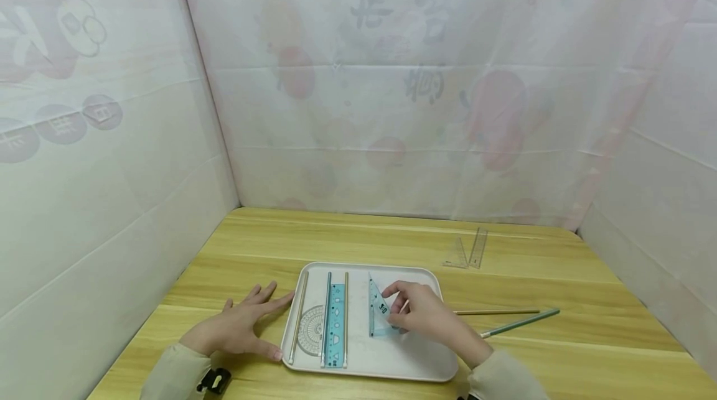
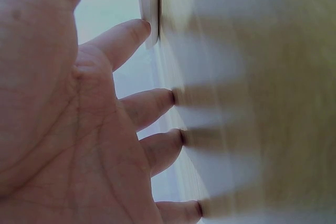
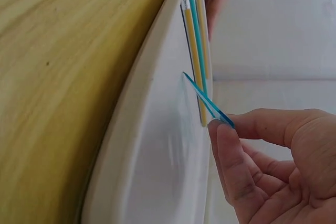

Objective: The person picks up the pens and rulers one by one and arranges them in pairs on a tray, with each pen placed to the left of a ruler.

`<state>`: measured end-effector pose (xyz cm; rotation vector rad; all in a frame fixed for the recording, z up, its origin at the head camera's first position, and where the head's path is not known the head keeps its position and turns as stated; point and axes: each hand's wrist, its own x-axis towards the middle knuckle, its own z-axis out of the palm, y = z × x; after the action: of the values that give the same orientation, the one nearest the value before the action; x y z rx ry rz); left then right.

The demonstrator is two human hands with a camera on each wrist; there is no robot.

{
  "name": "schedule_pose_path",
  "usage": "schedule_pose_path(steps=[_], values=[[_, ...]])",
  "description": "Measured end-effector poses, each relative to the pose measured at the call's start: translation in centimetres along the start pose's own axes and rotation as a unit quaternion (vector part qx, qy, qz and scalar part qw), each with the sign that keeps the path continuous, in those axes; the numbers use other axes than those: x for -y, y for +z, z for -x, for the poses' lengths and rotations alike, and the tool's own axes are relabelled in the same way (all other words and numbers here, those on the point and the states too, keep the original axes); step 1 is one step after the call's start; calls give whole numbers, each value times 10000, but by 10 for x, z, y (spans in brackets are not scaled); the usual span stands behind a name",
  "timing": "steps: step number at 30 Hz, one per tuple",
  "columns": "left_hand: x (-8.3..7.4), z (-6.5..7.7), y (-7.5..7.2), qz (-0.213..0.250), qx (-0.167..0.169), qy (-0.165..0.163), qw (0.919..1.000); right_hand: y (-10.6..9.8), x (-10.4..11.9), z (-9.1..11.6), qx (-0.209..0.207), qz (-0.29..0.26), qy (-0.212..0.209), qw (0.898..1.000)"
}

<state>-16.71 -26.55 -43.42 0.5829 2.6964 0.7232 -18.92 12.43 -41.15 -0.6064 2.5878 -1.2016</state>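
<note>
Head view: a teal set square (image 1: pixel 381 306) is held above the right half of a white tray (image 1: pixel 403 359) by the right hand (image 1: pixel 420 310). Its edge is pinched between the thumb and the curled fingers, and in the right wrist view it is seen nearly edge-on and tilted; whether its far tip is touching the tray cannot be told. The left hand (image 1: pixel 238 325) is spread wide with nothing in its grasp. Its thumb and index finger are rested at the tray's left rim, while the other 3 fingertips are placed on the wooden table (image 1: pixel 588 350), as shown in the left wrist view.

In the tray's left half, 3 pencils are laid roughly parallel: a gold outer pencil (image 1: pixel 299 318) nearest the rim, a teal pencil (image 1: pixel 326 319) and a gold inner pencil (image 1: pixel 346 319). A clear protractor (image 1: pixel 310 331) is set between the first 2, and a blue ruler (image 1: pixel 337 325) between the last 2.

Right of the tray, a gold loose pencil (image 1: pixel 498 311) and a green pencil (image 1: pixel 521 323) are left on the table. Farther back, a clear set square (image 1: pixel 458 257) is placed just beside a clear ruler (image 1: pixel 478 249). The table is surrounded by printed pale fabric (image 1: pixel 336 114).
</note>
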Motion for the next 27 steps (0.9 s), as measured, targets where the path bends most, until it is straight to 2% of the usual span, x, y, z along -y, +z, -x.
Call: schedule_pose_path(steps=[10, 27], values=[[0, 0, 0, 33, -6, -38, 10000, 13, 5, -3, 10, 119, 181, 9998], [0, 0, 0, 29, -1, -18, 10000, 26, 8, -4, 167, 428, 73, 9989]])
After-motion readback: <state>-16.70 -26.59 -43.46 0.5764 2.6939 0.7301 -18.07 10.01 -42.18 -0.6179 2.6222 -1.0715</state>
